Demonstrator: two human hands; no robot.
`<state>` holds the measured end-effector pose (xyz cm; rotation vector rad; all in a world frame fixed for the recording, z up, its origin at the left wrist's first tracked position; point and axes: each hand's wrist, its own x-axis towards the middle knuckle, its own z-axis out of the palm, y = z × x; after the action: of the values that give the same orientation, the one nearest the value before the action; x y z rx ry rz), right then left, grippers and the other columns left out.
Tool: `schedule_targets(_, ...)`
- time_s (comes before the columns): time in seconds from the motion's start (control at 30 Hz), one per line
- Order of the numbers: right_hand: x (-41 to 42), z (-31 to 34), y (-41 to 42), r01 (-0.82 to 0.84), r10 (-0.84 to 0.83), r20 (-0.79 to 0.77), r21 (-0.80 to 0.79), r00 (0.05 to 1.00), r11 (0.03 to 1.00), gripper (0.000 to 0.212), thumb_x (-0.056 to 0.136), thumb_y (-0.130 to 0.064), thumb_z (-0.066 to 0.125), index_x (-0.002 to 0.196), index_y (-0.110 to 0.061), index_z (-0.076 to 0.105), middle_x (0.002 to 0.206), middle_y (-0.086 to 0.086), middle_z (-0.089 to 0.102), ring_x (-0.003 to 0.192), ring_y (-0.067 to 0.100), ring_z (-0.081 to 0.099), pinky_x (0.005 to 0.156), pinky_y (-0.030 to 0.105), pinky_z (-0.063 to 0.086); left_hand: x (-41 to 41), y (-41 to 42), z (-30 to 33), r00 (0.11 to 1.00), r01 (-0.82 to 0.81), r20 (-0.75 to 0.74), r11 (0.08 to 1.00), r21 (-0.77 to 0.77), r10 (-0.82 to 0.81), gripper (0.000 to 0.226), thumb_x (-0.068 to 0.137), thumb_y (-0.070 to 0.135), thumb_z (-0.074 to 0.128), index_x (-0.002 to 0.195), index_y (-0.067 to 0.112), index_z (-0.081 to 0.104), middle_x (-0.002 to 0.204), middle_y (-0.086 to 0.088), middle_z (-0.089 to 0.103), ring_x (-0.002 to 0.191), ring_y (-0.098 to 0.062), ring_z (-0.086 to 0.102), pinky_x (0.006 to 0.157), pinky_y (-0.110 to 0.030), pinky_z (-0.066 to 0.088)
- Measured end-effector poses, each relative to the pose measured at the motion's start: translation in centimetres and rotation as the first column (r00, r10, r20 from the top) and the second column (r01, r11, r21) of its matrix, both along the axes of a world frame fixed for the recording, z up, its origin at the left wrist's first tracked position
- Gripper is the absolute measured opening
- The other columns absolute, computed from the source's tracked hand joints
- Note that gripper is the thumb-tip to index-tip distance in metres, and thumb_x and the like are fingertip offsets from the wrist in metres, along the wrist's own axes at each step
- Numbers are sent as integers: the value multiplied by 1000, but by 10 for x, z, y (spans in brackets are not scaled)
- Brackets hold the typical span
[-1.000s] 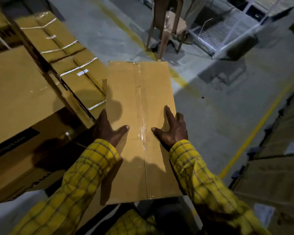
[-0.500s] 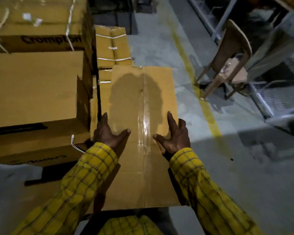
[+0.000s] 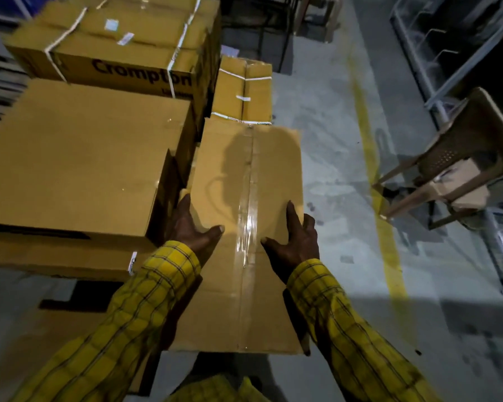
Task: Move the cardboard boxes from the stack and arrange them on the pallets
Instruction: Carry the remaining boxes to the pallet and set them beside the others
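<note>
At far left, a stack of cardboard boxes [image 3: 79, 158] rises in tiers, the tallest a strapped box [image 3: 119, 50] printed "Crompton". Just right of it, the person carries a long taped box [image 3: 244, 227] flat at waist height, its left edge close beside the stack. The left hand [image 3: 193, 227] clamps the box's left edge, thumb on top; the fingers below are hidden. The right hand [image 3: 295, 242] grips the right edge likewise. Beyond the far end sits a smaller strapped box [image 3: 243, 91]. Farther right are a yellow floor line [image 3: 372, 169] and a plastic chair [image 3: 453, 166]. To place it well, the person should probably keep it level, square its edges to the neighbours, and lower it without trapping fingers.
</note>
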<state>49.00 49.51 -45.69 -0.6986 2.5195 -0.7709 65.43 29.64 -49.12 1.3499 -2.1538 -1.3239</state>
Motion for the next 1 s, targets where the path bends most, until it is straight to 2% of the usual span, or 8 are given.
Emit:
schedule_targets(0.1, -26, -16, -38, -14, 14, 17, 29, 1000, 999, 110, 77, -57, 79, 161, -52, 8, 166, 1, 15, 149, 35, 26, 118, 54, 38, -22, -36, -19, 1000, 15, 0, 998, 61, -15, 115, 69, 34, 94, 159, 14, 26, 158, -10, 40, 145, -31, 37, 119, -45, 34)
schedule_targets(0.3, -69, -46, -97, -24, 19, 88, 52, 996, 998, 114, 77, -50, 83, 162, -49, 8, 169, 4, 9, 152, 35, 23, 117, 47, 38, -59, -100, -54, 997, 33, 66, 994, 101, -40, 126, 64, 48, 91, 161, 17, 18, 161, -11, 34, 149, -33, 32, 120, -51, 33)
schedule_targets(0.4, -86, -68, -115, -59, 48, 150, 71, 988, 996, 116, 77, -49, 84, 162, -51, 6, 171, 4, 4, 154, 36, 22, 118, 49, 39, -72, -114, -66, 998, 3, 64, 992, 124, -11, 115, 73, 27, 91, 162, 15, 20, 161, -12, 35, 149, -32, 32, 122, -48, 31)
schedule_targets(0.57, -109, -96, -137, -152, 130, 228, 81, 965, 985, 121, 76, -46, 87, 160, -56, 0, 172, 4, -5, 155, 40, 21, 117, 56, 39, -75, -119, -88, 997, -70, 42, 987, 144, 64, 104, 78, 25, 88, 160, 20, 25, 158, -11, 40, 145, -33, 37, 118, -49, 36)
schedule_targets(0.67, -118, -99, -141, -172, 146, 241, 91, 960, 981, 121, 77, -49, 85, 158, -59, -5, 172, 2, -8, 155, 41, 21, 117, 56, 39, -79, -117, -90, 997, -80, 15, 987, 136, 78, 102, 80, 24, 87, 161, 19, 25, 158, -11, 39, 145, -32, 37, 117, -50, 36)
schedule_targets(0.83, -124, -103, -150, -224, 202, 248, 62, 947, 973, 121, 80, -44, 85, 160, -54, -6, 172, 3, -12, 158, 37, 12, 121, 55, 33, -73, -115, -98, 991, -130, -26, 984, 124, 134, 100, 81, 28, 86, 160, 24, 26, 157, -7, 41, 144, -29, 40, 116, -53, 38)
schedule_targets(1.0, -130, -108, -154, -242, 214, 236, 97, 948, 965, 121, 82, -46, 83, 161, -49, -9, 172, 8, -13, 157, 40, 13, 121, 55, 33, -75, -115, -105, 991, -122, -36, 982, 145, 129, 100, 84, 30, 83, 162, 29, 19, 163, -4, 33, 149, -26, 33, 119, -53, 35)
